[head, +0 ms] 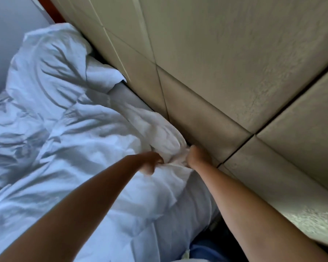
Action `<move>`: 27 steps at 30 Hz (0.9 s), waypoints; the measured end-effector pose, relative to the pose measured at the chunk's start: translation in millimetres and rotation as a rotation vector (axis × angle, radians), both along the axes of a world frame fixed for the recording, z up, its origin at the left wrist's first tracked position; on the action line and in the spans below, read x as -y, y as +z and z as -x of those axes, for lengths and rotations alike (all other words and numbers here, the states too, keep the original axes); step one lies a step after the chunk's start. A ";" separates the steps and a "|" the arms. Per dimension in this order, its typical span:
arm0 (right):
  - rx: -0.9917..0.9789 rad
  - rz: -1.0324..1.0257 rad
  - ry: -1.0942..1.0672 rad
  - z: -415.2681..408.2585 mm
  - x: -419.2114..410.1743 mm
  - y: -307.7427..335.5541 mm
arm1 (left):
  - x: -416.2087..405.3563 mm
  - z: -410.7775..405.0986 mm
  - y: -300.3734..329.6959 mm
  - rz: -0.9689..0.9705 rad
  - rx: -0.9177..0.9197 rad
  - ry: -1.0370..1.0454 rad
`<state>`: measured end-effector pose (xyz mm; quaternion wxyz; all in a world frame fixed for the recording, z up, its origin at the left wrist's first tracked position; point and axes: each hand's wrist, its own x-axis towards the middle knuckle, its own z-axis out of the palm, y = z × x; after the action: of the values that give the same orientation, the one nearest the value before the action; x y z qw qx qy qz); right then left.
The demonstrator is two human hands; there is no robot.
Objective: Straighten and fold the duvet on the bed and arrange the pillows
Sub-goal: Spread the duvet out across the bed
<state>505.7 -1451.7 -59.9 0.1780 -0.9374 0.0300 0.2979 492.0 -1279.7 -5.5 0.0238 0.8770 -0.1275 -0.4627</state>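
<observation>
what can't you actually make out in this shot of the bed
Head view, the only one:
- Fingertips of the left hand and right hand: buried in the bunched white fabric they grip.
- Whether that fabric is duvet or pillowcase: folds and blur hide it.
- Pillow at upper left: partly covered by the duvet.
- Foot of the bed: cut off by the left and lower edges.
- Padded headboard: top cut off by the frame.

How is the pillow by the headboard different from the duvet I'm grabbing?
The pillow lies untouched at the far end against the padded headboard; the duvet is gripped at its near edge by the left hand and right hand. The pillow is compact; the duvet sprawls widely. Both are white and creased.
</observation>
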 end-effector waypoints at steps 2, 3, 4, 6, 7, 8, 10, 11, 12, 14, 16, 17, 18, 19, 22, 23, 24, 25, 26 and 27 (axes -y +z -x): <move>0.375 -0.053 0.020 3.3 -18.2 14.8 | -5.7 -4.9 8.8 -0.018 0.094 0.011; 0.519 -0.047 0.060 5.5 -22.7 15.4 | -8.7 -10.0 15.1 -0.032 0.133 0.015; 0.555 -0.017 0.064 7.0 -20.8 11.6 | -11.0 -15.0 20.8 -0.034 0.168 0.019; 0.200 0.043 -0.061 11.0 -5.5 1.9 | -9.9 -21.4 25.5 -0.011 0.216 0.023; -0.005 0.077 -0.090 14.6 3.4 -5.6 | -5.7 -22.2 25.9 -0.005 0.220 0.011; -0.111 0.079 -0.093 17.4 10.4 -8.8 | -0.2 -21.1 23.7 -0.014 0.212 -0.021; -0.094 0.017 -0.048 20.9 13.1 -13.0 | 9.7 -17.6 14.5 -0.051 0.198 -0.109; -0.050 -0.058 -0.031 22.4 11.0 -15.9 | 12.5 -17.2 10.3 -0.063 0.208 -0.144; -0.039 -0.151 -0.025 24.4 9.3 -17.6 | 13.8 -17.8 7.3 -0.067 0.231 -0.167; -0.062 -0.323 -0.054 26.1 12.3 -20.8 | 12.3 -22.6 1.9 -0.066 0.279 -0.159; -0.146 -0.419 -0.115 25.1 20.7 -21.4 | 10.9 -28.2 -1.4 -0.064 0.296 -0.116; -0.205 -0.462 -0.153 25.7 25.0 -20.3 | 12.4 -31.0 -1.6 -0.075 0.288 -0.111; -0.254 -0.494 -0.168 26.5 29.2 -19.8 | 14.2 -33.9 -2.3 -0.093 0.280 -0.125; -0.280 -0.491 -0.131 27.1 32.0 -18.8 | 15.7 -37.9 -3.9 -0.115 0.273 -0.148; -0.264 -0.275 0.099 24.6 40.4 -17.8 | 23.1 -50.1 -3.3 -0.192 0.362 -0.250; -0.205 -0.183 0.079 21.8 40.4 -16.7 | 26.0 -53.3 -3.2 -0.192 0.538 -0.325; -0.093 -0.106 0.008 19.5 37.9 -12.6 | 28.6 -56.5 -1.6 -0.178 0.751 -0.380; 0.034 -0.053 -0.099 17.9 33.2 -8.0 | 30.5 -58.5 0.7 -0.149 0.902 -0.348; 0.138 -0.047 -0.219 17.2 26.3 -4.0 | 31.1 -59.4 1.0 -0.093 1.034 -0.274; 0.195 -0.079 -0.328 17.2 17.3 -0.6 | 30.8 -59.5 -0.3 -0.042 1.115 -0.177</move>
<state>488.5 -1469.0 -60.5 0.2630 -0.9366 0.1531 0.1735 551.6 -1310.4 -5.8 -0.1033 0.9750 -0.1845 0.0680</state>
